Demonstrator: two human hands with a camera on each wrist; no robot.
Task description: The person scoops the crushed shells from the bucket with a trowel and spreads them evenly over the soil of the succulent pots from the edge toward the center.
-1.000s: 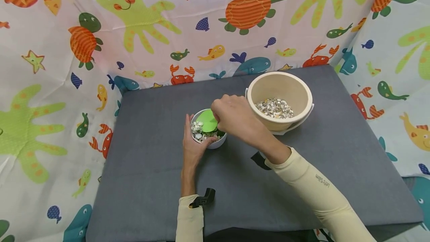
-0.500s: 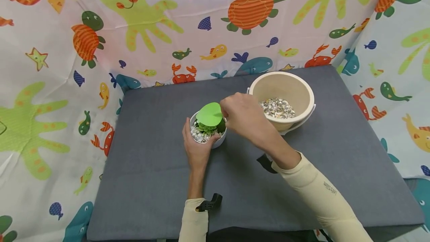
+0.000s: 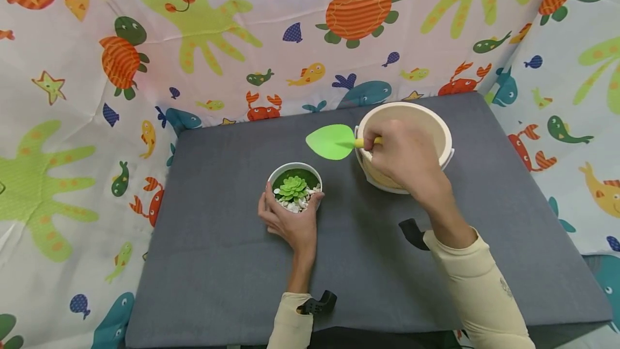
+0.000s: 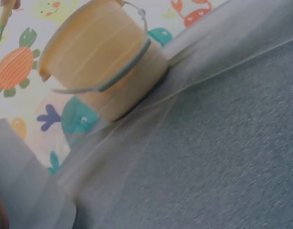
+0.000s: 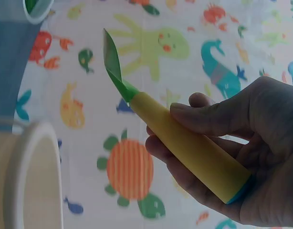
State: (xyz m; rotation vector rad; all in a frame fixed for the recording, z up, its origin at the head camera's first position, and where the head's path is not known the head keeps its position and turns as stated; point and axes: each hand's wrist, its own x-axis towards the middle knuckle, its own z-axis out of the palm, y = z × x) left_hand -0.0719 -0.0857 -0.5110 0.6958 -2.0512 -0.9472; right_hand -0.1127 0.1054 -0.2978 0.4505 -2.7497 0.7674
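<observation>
Right hand [image 3: 411, 158]: grip closed round the yellow handle of a green trowel [image 3: 331, 142], thumb laid along one side, fingers curled on the other, as the right wrist view shows. In the head view this hand is over the cream bucket [image 3: 382, 181] and hides most of its inside; the trowel's blade points left, raised in the air, beyond the pot and apart from it.

Left hand [image 3: 294, 226]: grip open to the width of the white pot [image 3: 294, 165], thumb and fingers curved round its near side. Pot stands upright on the grey desk [image 3: 218, 241], left of the bucket and nearer the person. Inside it: a green succulent [image 3: 293, 188], with white stones [image 3: 295, 205] gathered on the near side.

Bucket stands upright on the desk. Patterned sea-animal cloth [image 3: 290, 53] hangs behind. Cream sleeves [image 3: 477, 290] cover both forearms.
</observation>
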